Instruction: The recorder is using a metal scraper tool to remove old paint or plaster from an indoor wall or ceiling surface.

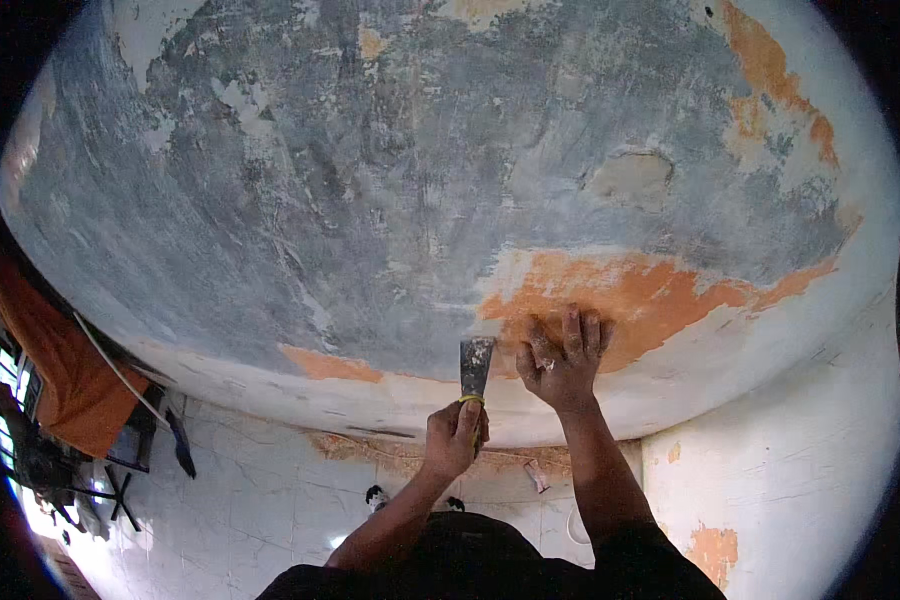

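A broad wall (370, 200) fills most of the head view, its surface mottled grey where the coating is off. My left hand (453, 440) is wrapped round the handle of a putty knife (476, 365), blade up. The dark, white-smeared blade lies at the lower border of the grey area, next to an orange paint patch (610, 295). Against that patch rests my right hand (567, 360), fingers spread and pointing up, with whitish dust on the skin. The knife's handle is mostly hidden by my left fingers.
Pale tiled floor (240, 480) with scraps along the wall's foot (490, 455). At the left, an orange cloth (80, 370) hangs over dark items beside a brush-like tool (180, 440) on a pale pole. A side wall (770, 470) with peeling spots rises at the right.
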Available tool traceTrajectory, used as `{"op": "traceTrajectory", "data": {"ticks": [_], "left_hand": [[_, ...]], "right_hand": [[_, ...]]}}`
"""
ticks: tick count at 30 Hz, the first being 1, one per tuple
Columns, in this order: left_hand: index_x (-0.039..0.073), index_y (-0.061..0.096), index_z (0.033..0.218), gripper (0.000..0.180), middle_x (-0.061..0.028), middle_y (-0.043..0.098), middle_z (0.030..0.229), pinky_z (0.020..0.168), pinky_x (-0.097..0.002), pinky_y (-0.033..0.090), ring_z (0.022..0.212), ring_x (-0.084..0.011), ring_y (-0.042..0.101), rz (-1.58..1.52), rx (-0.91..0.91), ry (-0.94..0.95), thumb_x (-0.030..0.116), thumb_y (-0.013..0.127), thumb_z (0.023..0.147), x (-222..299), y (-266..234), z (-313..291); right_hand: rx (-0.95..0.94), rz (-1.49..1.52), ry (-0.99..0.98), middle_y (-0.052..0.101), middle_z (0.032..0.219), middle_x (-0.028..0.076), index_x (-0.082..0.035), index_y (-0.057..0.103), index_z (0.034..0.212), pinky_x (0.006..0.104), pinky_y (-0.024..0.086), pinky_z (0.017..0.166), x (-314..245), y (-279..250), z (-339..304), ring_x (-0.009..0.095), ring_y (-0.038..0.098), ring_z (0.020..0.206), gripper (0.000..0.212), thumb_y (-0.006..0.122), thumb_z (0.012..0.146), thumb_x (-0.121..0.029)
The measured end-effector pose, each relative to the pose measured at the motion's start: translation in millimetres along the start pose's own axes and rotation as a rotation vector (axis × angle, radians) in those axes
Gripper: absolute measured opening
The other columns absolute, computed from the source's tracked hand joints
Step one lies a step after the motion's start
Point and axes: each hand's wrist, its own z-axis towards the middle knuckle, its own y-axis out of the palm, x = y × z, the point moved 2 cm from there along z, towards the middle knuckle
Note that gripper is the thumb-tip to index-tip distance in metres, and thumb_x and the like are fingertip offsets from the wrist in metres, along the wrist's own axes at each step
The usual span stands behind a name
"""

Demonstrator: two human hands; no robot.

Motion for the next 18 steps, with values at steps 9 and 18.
{"op": "traceTrajectory", "data": {"ticks": [9, 18], "left_hand": [[0.004, 0.054, 0.073, 0.046, -0.0019, 0.052, 0.056, 0.043, -0.0255, 0.036, 0.046, -0.0078, 0.045, -0.028, -0.008, 0.049, 0.039, 0.041, 0.101, 8.4, 5.5, -6.0], [0.004, 0.053, 0.076, 0.044, -0.0019, 0.051, 0.057, 0.043, -0.0251, 0.036, 0.046, -0.0079, 0.045, -0.139, -0.015, -0.106, 0.039, 0.042, 0.1, 7.8, 8.0, -13.1]], "right_hand": [[0.04, 0.014, -0.067, 0.032, 0.148, 0.017, -0.023, 0.062, 0.116, 0.0591, 0.01, 0.112, 0.8, -0.7, 7.7, 0.038, 0.018, 0.142, 0.033, 0.06, 0.085, -0.034], [0.015, -0.005, -0.062, 0.03, 0.149, 0.016, -0.024, 0.063, 0.116, 0.0591, 0.01, 0.112, -0.7, 2.8, 4.5, 0.037, 0.018, 0.141, 0.033, 0.059, 0.086, -0.037]]}}
